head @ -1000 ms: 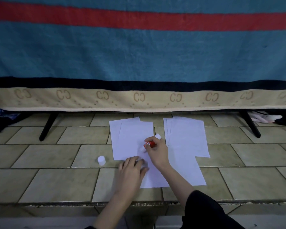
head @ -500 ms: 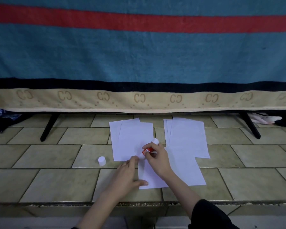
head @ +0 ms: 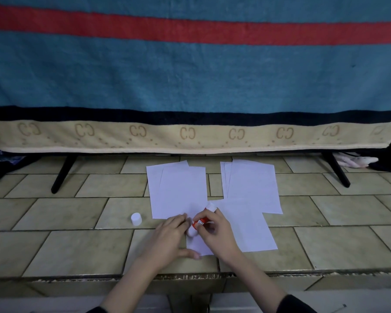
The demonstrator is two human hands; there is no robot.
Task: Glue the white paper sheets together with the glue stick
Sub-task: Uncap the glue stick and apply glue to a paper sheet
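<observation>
Mid-gluing: right hand grasping the glue stick, left hand flat and released on the front sheet; next, probably pressing another sheet on.

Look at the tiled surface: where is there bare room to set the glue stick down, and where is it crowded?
Bare tiles lie left of the cap, and right of the right paper pile toward the black leg. The middle is crowded: the left pile, near sheet, both hands, the glue stick.
</observation>
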